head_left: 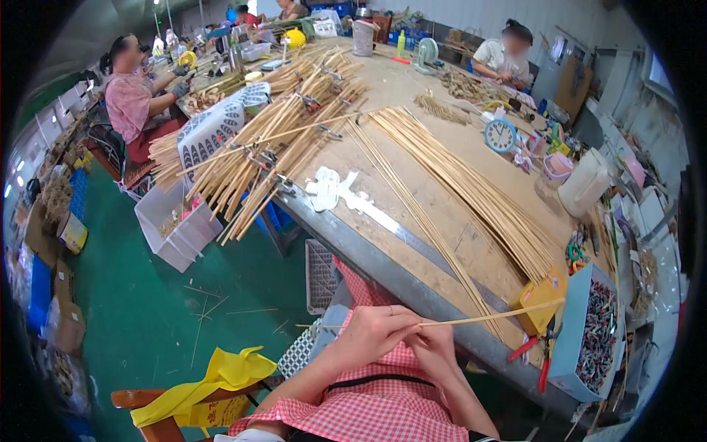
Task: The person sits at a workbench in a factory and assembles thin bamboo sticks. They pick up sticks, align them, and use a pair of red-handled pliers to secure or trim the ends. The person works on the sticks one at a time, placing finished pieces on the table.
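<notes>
Over my lap, both hands are closed on one thin straw-coloured stick [501,315]. My left hand [374,333] pinches it, and my right hand [434,346] grips it close beside, the two almost touching. The stick's long end runs right to above a yellow box [543,300]; a short end sticks out left of my left hand. On the table ahead lies a wide bundle of similar sticks [471,199]. A few loose sticks [412,214] lie left of it, by a long metal ruler [401,232].
A larger clipped stick pile [287,132] overhangs the table's left edge. At right stand a blue box of small clips [595,324], red-handled pliers [545,361], a clock [501,135] and a white jug [585,183]. A yellow cloth [213,383] drapes a chair. Other people work around the table.
</notes>
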Available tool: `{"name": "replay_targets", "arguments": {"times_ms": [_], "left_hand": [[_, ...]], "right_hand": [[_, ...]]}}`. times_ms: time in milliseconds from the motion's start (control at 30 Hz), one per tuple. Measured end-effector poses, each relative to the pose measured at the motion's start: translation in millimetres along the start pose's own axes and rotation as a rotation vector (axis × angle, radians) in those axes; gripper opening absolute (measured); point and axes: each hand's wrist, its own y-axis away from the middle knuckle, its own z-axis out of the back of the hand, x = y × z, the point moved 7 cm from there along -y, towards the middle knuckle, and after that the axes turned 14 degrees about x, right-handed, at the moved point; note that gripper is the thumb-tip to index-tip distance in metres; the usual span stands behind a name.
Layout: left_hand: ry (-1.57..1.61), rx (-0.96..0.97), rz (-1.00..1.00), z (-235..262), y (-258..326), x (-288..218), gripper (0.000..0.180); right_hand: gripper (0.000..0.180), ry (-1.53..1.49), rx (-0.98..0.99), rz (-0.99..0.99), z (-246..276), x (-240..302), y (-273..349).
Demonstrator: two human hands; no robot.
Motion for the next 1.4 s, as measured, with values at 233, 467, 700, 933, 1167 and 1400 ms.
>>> {"name": "replay_targets", "arguments": {"times_ms": [233,467,700,933,1167,1400], "left_hand": [[-0.092,0.024,0.016,-1,1,-1,0.011],[-0.152,0.149,-0.005,-8,0,6,0.015],[0.584,0.358,0.100,-36,1,41,0.023],[0.566,0.301,0.061,-39,-2,42,0.022],[0.469,0.194,0.054,-25,1,35,0.019],[0.458,0.216,-0.009,-30,-1,24,0.017]], "right_hand": [[0.010,-0.378,-0.380,-0.057,51,18,24],[0.010,-0.429,-0.380,-0.065,54,9,22],[0.009,-0.348,-0.282,-0.094,44,-3,30],[0.012,0.137,-0.122,0.079,91,40,40],[0.025,0.908,-0.904,-0.434,375,-44,252],[0.029,0.437,-0.436,-1.037,347,-167,283]]}}
